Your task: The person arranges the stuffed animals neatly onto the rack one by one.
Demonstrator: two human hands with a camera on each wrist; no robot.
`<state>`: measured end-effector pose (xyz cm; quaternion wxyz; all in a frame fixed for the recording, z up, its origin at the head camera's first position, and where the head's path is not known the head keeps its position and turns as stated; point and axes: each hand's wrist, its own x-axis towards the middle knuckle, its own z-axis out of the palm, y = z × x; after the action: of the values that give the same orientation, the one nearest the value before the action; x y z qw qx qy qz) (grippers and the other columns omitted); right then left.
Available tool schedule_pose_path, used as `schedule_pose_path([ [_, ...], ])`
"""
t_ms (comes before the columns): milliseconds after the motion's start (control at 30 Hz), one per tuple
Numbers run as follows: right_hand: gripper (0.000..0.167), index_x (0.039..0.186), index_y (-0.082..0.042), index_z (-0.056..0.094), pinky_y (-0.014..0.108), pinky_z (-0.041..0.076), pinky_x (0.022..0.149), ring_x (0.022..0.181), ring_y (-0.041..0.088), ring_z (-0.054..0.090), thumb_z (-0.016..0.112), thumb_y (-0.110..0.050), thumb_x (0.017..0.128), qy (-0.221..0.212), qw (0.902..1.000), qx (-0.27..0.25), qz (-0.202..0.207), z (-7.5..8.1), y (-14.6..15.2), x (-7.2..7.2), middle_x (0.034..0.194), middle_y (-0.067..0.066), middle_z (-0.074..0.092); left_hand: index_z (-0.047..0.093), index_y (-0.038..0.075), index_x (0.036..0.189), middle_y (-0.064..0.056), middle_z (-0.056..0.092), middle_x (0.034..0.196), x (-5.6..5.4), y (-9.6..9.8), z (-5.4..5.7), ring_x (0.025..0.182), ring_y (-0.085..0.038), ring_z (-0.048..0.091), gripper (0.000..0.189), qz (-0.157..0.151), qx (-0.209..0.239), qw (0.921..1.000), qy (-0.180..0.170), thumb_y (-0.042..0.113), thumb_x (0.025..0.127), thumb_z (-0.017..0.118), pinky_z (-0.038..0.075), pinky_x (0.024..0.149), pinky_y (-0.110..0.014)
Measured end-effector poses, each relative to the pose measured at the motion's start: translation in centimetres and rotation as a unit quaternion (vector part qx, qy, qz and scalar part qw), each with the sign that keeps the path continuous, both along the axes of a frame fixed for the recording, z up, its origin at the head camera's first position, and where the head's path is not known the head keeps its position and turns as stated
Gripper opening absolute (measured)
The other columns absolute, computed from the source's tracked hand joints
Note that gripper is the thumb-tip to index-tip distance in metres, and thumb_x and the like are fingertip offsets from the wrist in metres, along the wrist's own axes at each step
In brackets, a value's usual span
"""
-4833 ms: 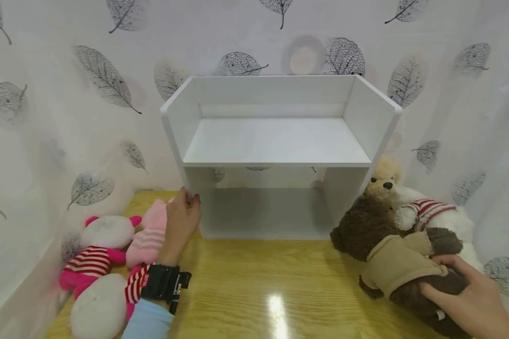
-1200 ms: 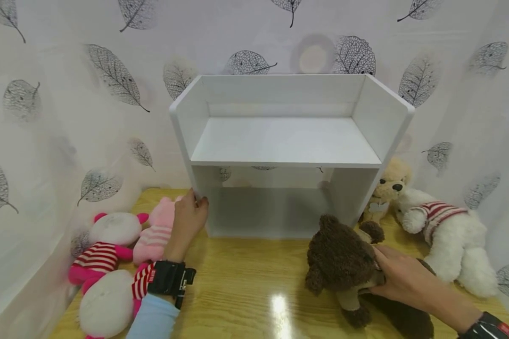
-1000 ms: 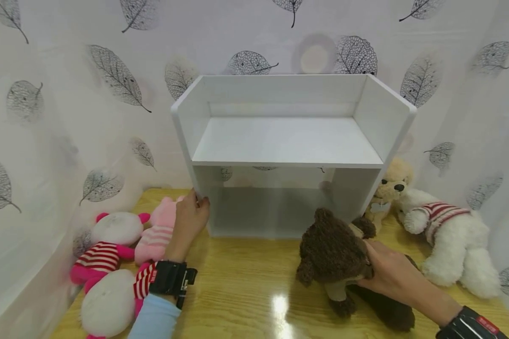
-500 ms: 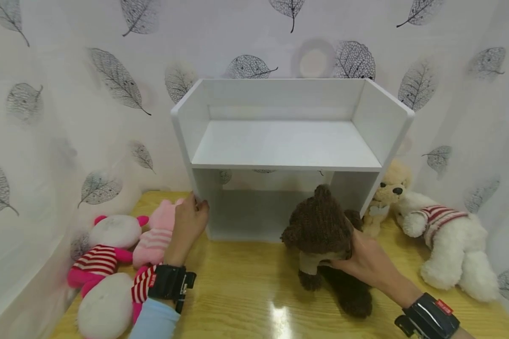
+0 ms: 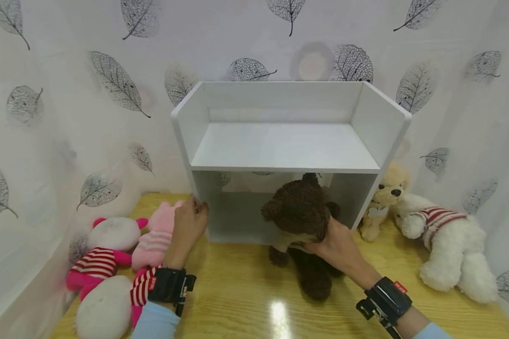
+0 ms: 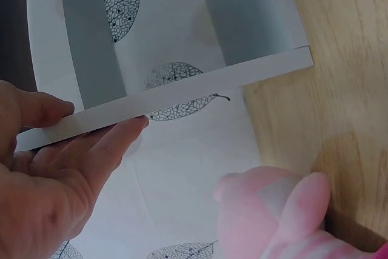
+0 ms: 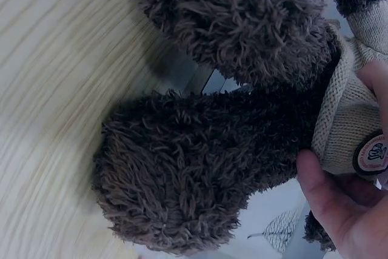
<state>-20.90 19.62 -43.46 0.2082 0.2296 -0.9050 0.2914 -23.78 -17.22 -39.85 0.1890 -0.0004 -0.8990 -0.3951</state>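
A white two-tier shelf [image 5: 284, 146] stands at the middle of the table. My left hand [image 5: 190, 223] pinches the front edge of its left side panel [image 6: 182, 92], thumb on one face and fingers on the other in the left wrist view. A dark brown teddy bear [image 5: 299, 205] in a beige knit sweater [image 7: 348, 110] is in front of the lower compartment, its head at the opening. My right hand [image 5: 339, 247] grips the bear by the body, with thumb and fingers on the sweater in the right wrist view. The bear's face is turned out of sight.
Left of the shelf lie a pink striped plush [image 5: 154, 235] and two white-and-magenta plush toys [image 5: 114, 230] in red stripes. On the right are a tan plush dog [image 5: 390, 188] and a white plush [image 5: 454, 245] on the wooden table [image 5: 237, 292]. A leaf-print curtain hangs behind.
My right hand has taken the brown bear from the right side leftward and forward to the shelf's lower opening, turning it more upright. The left hand stays on the side panel.
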Motion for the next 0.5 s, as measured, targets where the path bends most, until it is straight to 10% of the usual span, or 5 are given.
schedule_pose_path([
  [500, 0.098, 0.155, -0.016, 0.033, 0.036, 0.055, 0.061, 0.079, 0.027, 0.071, 0.089, -0.031, 0.076, -0.047, 0.9980, -0.038, -0.018, 0.1, -4.6, -2.2, 0.111, 0.020, 0.070, 0.063, -0.005, 0.102, -0.030, 0.071, 0.094, -0.1, -0.1, -0.4, 0.081, -0.041, 0.068, 0.022, 0.015, -0.016, 0.9997, 0.010, 0.015, 0.098, 0.053, 0.053, 0.065, -0.046],
])
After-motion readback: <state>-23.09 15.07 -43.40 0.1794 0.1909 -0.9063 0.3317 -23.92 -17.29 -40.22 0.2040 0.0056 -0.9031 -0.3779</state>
